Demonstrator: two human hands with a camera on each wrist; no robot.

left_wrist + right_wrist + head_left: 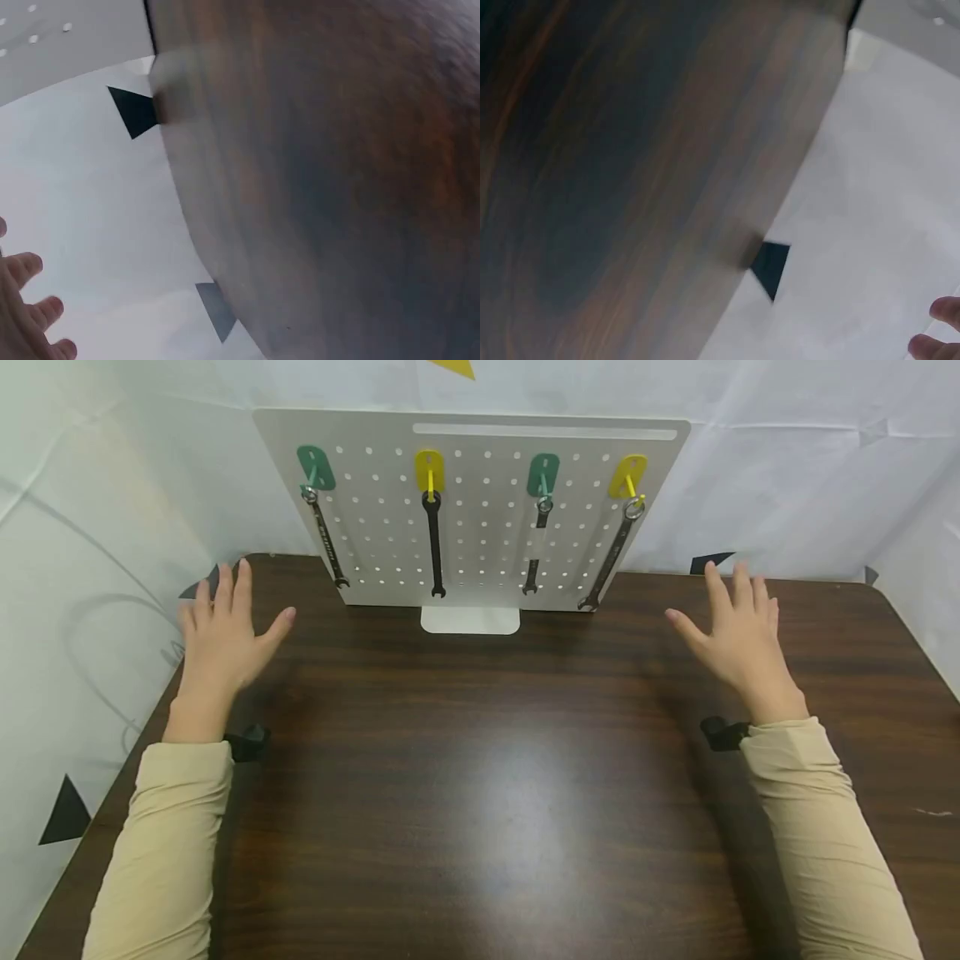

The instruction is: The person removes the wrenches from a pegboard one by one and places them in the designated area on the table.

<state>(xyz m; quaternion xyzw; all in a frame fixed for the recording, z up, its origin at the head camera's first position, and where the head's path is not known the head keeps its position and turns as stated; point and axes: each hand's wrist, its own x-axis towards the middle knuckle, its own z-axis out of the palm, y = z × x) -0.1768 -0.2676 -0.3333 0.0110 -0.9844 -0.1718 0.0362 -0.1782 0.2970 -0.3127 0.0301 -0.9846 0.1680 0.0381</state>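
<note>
The left hand (219, 643) has its fingers straight and apart, thumb held wide toward the middle, gripping nothing; the right hand (742, 652) mirrors it, fingers parted and also gripping nothing. To handle a wrench well from here, I judge that thumb and forefinger should pinch the shank just below the ring, raise it until the ring clears the hook, and only then draw it toward the body. Pulling straight out could snag the ring or shift the board. Each hand is best used on its own side, so the arms need not cross.

Both hands show their backs to the head camera, wrists fairly straight, and the sleeves (168, 839) slant inward from the near side of the table (480, 718). Neither hand touches a wrench. Beyond and between them stands the board (480, 568), where the left wrench (326, 543) and third wrench (532, 577) hang from green hooks (543, 468), the second wrench (434, 547) and right wrench (611, 560) from yellow hooks (430, 468), rings uppermost
</note>
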